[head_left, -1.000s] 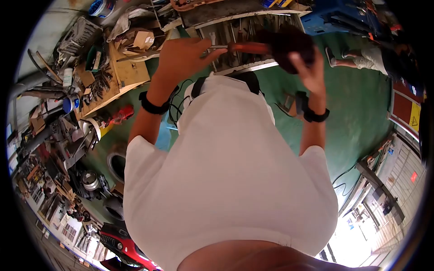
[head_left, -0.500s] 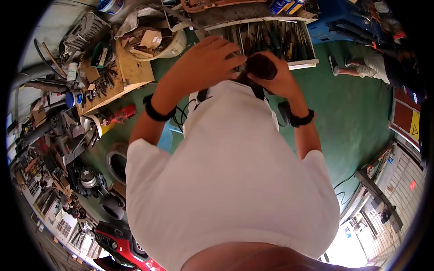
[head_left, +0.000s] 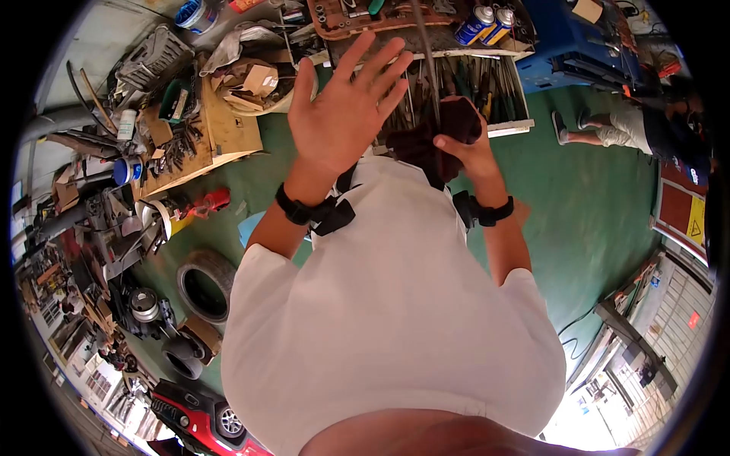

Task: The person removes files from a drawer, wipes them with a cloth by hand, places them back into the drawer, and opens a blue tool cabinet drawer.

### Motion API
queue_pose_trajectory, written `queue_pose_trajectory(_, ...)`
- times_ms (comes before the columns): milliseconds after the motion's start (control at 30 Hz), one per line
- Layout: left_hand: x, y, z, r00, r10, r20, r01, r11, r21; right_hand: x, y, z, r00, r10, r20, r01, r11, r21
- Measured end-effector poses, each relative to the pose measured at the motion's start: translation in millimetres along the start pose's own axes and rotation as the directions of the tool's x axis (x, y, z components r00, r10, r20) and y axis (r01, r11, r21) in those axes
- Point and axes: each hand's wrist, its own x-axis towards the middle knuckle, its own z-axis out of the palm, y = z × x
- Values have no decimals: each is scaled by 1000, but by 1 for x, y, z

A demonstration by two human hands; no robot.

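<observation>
My left hand (head_left: 338,114) is raised with its fingers spread and the palm showing, holding nothing. To its right, my right hand (head_left: 469,148) is closed round a dark red cloth (head_left: 458,121). A long thin metal rod (head_left: 428,64) rises out of the cloth, pointing away from me; its lower end is hidden in the cloth. Both hands are in front of an open drawer (head_left: 511,128) of hand tools, many with long shafts. Part of the cloth hangs left of my right hand, above my lap.
Two spray cans (head_left: 475,25) and an orange tray (head_left: 334,30) sit above the drawer. A wooden bench (head_left: 220,125) with tools is at the left, a tire (head_left: 205,285) below it. Another person (head_left: 631,125) is at the right, beside a blue container (head_left: 544,68).
My left hand has come away from the cloth and opened, palm showing. The rod, earlier level with an orange-red part between my hands, now points away from me. My right hand keeps the cloth.
</observation>
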Motion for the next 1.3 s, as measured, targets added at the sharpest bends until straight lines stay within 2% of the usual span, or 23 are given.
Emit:
queue_pose_trajectory(67,2,-3,2,1000,11,25,-11,1000,-20,2,-3,2,999,-30,21,29,999,35)
queue_pose_trajectory(133,3,-6,5,997,74,2,-73,983,168,3,-3,9,998,-60,-8,60,997,56)
queue_pose_trajectory(167,4,-7,-6,997,74,11,-75,983,169,5,-6,13,998,-68,-7,68,996,53)
queue_pose_trajectory(200,5,-9,-27,992,130,7,-104,765,636,7,-17,23,993,-67,-102,75,994,78)
queue_pose_trajectory(233,6,-11,-35,983,181,33,-95,345,934,9,-22,31,978,-64,-198,86,991,101)
queue_pose_trajectory(267,3,-14,-41,983,178,40,-101,347,932,12,-22,34,977,-71,-200,92,991,95)
queue_pose_trajectory(333,-8,-26,-36,989,53,140,-133,-118,984,21,-25,39,930,-148,-336,191,977,98)
queue_pose_trajectory(367,-15,-30,-41,985,66,157,-149,-102,984,23,-31,46,884,-224,-411,232,972,-30)
queue_pose_trajectory(400,-18,-32,-50,924,94,370,-313,-366,876,28,-27,49,819,-314,-481,248,949,-196)
queue_pose_trajectory(433,-13,-35,-55,820,74,568,-413,-611,676,35,-24,53,764,-362,-534,314,932,-181)
queue_pose_trajectory(467,-7,-39,-50,797,107,594,-425,-599,678,34,-23,57,704,-392,-591,370,914,-165)
queue_pose_trajectory(533,-3,-41,-35,933,77,352,-297,-388,873,28,-24,62,687,-444,-576,380,894,-236)
queue_pose_trajectory(567,-4,-40,-34,971,82,226,-178,-388,904,26,-24,66,695,-437,-571,384,897,-219)
queue_pose_trajectory(600,-1,-40,-35,970,85,226,-177,-384,906,25,-24,65,697,-437,-568,381,897,-222)
queue_pose_trajectory(667,3,-41,-37,964,92,250,-224,-230,947,20,-21,67,729,-450,-516,398,892,-214)
queue_pose_trajectory(800,3,-34,-40,988,40,148,-136,-219,966,18,-19,65,811,-403,-425,343,915,-214)
queue_pose_trajectory(933,-3,-19,-38,995,5,101,-93,-342,935,20,-20,65,872,-300,-387,274,954,-123)
queue_pose_trajectory(1000,-7,-7,-32,993,14,120,-105,-387,916,24,-24,68,883,-226,-412,285,954,88)
queue_pose_trajectory(1067,-10,3,-25,999,-48,8,-30,-463,886,28,-39,70,858,-150,-491,277,941,196)
queue_pose_trajectory(1133,-13,5,-30,1000,-18,-11,1,-482,876,35,-65,61,988,-87,-125,147,762,631)
queue_pose_trajectory(1200,-15,4,-29,1000,5,-29,28,-492,870,38,-59,55,969,14,-246,154,745,649)
queue_pose_trajectory(1267,-15,2,-22,998,8,-58,54,-478,877,39,-47,57,990,-120,-81,144,758,636)
queue_pose_trajectory(1300,-16,3,-23,998,16,-58,59,-479,876,38,-48,70,984,-152,-93,178,795,580)
